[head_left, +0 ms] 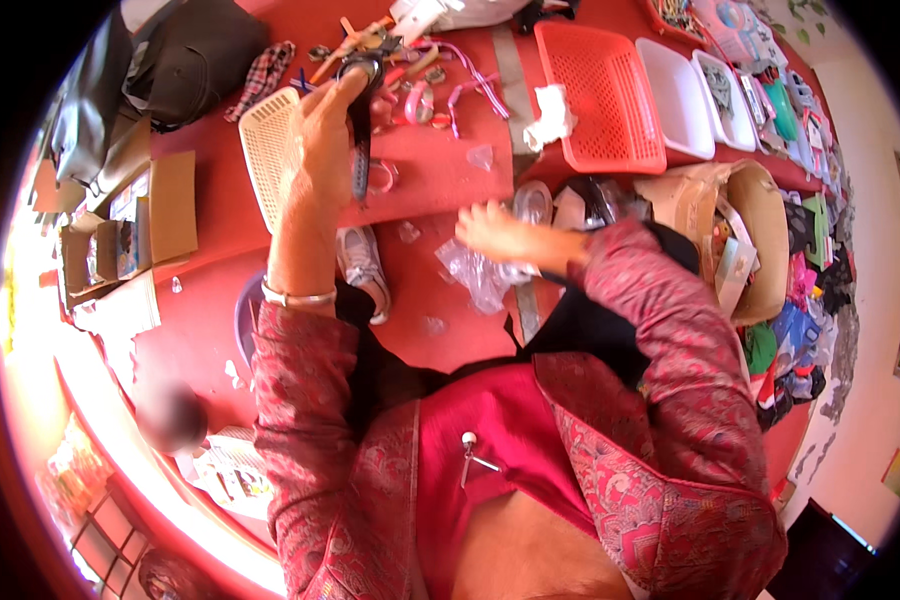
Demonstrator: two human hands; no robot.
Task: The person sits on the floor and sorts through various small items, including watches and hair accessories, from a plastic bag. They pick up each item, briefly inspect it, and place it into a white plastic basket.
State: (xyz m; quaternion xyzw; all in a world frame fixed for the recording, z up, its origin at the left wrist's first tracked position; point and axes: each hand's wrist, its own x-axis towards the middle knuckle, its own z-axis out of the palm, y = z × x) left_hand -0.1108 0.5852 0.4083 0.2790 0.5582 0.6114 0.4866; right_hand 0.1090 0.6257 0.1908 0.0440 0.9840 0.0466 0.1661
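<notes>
My left hand reaches forward over the red floor with its fingers closed on a black wristwatch, whose strap hangs down. Just left of that hand stands a cream perforated basket. Beyond the watch lies a loose pile of small items, with a pink ring-shaped band among them. My right hand is apart from the left, palm down with fingers stretched out, and appears to hold nothing. Beneath and beside it lies a crumpled clear plastic bag; whether the hand touches it I cannot tell.
A red perforated basket and a white tray lie at the far right. Nearer stands a brown carton with things inside. At left are a cardboard box and a black bag. A grey shoe is near my left forearm.
</notes>
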